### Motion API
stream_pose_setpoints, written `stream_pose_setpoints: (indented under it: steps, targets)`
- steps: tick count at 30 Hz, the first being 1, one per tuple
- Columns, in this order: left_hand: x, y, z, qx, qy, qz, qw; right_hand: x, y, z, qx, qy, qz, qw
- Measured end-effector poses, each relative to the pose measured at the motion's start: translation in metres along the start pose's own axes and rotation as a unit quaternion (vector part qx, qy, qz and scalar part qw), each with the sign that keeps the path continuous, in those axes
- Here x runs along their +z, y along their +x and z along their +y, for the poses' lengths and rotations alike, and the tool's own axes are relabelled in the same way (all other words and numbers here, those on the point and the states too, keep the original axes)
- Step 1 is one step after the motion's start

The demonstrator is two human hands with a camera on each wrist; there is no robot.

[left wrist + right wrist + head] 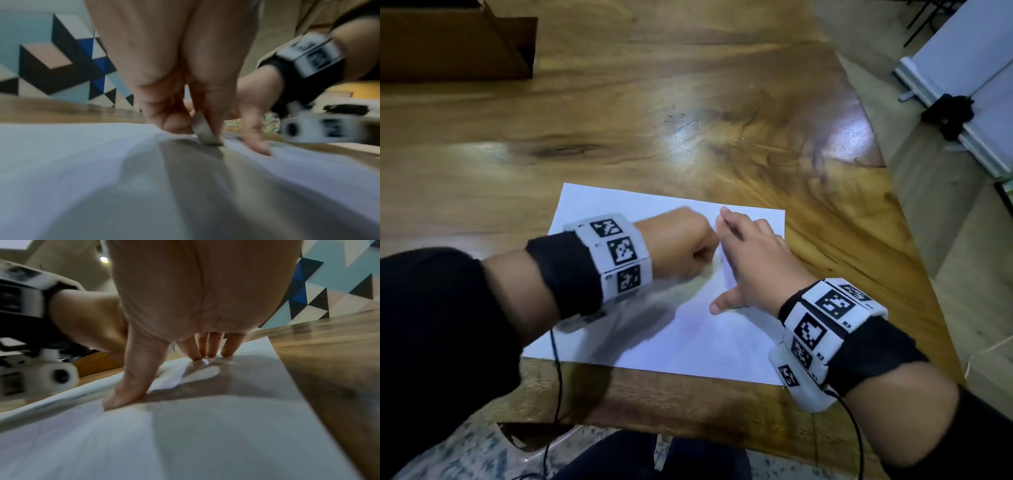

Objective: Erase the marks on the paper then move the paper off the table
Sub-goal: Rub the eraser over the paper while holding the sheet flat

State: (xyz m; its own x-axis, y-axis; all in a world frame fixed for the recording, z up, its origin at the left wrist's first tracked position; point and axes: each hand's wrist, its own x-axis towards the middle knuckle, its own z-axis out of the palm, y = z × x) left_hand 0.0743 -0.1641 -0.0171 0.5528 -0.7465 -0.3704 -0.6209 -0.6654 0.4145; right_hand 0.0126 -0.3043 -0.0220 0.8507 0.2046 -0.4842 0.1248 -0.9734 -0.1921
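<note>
A white sheet of paper [681,335] lies near the front edge of the wooden table [619,113]. My left hand [685,246] is curled into a fist over the sheet's middle and pinches a small grey eraser [205,131], whose lower end touches the paper [82,178]. Motion blur smears this hand. My right hand [746,260] lies flat on the paper [205,434] just right of the left one, with straight fingers [211,345] and thumb [131,386] pressing down. A faint pencil line shows near the right thumb; other marks are too faint to tell.
A brown cardboard box [455,41] stands at the table's far left. Right of the table, on the floor, lies a white board with a black clamp [948,113]. The table's front edge [654,418] runs just below the paper.
</note>
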Motion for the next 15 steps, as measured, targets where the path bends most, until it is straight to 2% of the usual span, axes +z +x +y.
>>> stream_pose_setpoints:
  steps: [2, 4, 8, 9, 11, 13, 15]
  targets:
    - [-0.005, 0.013, -0.001, -0.027, -0.010, 0.061, 0.998, 0.001, -0.001, 0.000, -0.001, 0.008, 0.006, 1.000]
    - [-0.001, 0.009, 0.000, -0.025, -0.012, 0.070, 0.997, 0.002, -0.001, 0.000, 0.000, 0.012, 0.004, 1.000]
    - [0.014, -0.022, 0.003, 0.019, -0.011, -0.053, 0.998, 0.002, 0.000, 0.000, 0.002, -0.003, -0.002, 1.000]
    - [0.013, -0.022, 0.001, 0.018, -0.014, -0.058, 0.998, 0.002, 0.000, 0.000, 0.002, -0.005, -0.003, 1.000]
    - [0.005, -0.011, -0.002, 0.011, -0.008, -0.013, 1.000, 0.002, 0.000, 0.000, 0.002, -0.005, -0.003, 1.000]
    - [-0.001, 0.004, -0.005, -0.003, -0.014, 0.065, 0.998, 0.001, -0.001, -0.001, 0.001, 0.000, 0.002, 1.000]
    - [-0.003, 0.011, -0.006, -0.015, -0.020, 0.098, 0.995, 0.001, -0.001, -0.001, 0.001, 0.002, 0.005, 1.000]
